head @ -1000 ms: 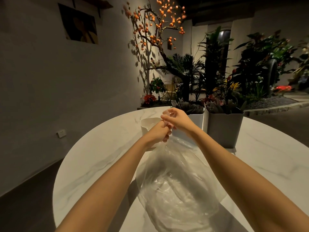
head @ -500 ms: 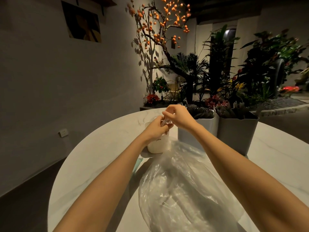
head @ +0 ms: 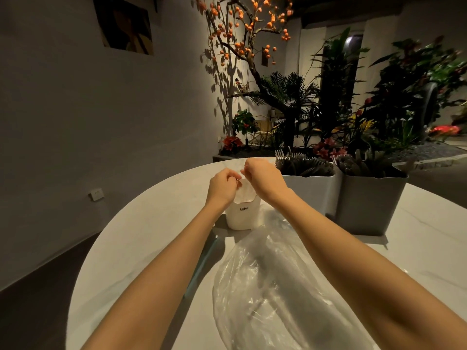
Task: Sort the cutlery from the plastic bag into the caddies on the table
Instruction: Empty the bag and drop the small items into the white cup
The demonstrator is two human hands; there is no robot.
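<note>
Both hands raised above the far side of the round white desk (head: 141,238), close together, fingers curled. Left hand (head: 222,186) and right hand (head: 260,177) each pinching something thin and pale between them, probably the top edge of the clear plastic bag (head: 278,286); not possible to tell for sure, because the material is almost invisible at that height. Bag body lying crumpled on the desk between the two forearms, reaching to the near edge of the view. Dark shapes visible through the plastic, too blurred to name as cutlery.

Just behind the hands, a small white container (head: 242,213) standing upright on the desk, with the small print "CRBW" on its front and a cut-out at the top. Left hand partly in front of it.

To the right, two tall caddies side by side, touching or nearly touching. White caddy (head: 309,192) nearer to the hands, filled with dark cutlery (head: 304,165), fork tines showing at the top. Grey caddy (head: 366,203) further right, also filled with dark pieces, handles or heads pointing up.

Behind the desk, a planted bed with green plants (head: 336,102), red flowers and a bare tree with orange fruits (head: 247,26). On the grey wall at left, a picture (head: 125,27) and a socket (head: 96,194).
</note>
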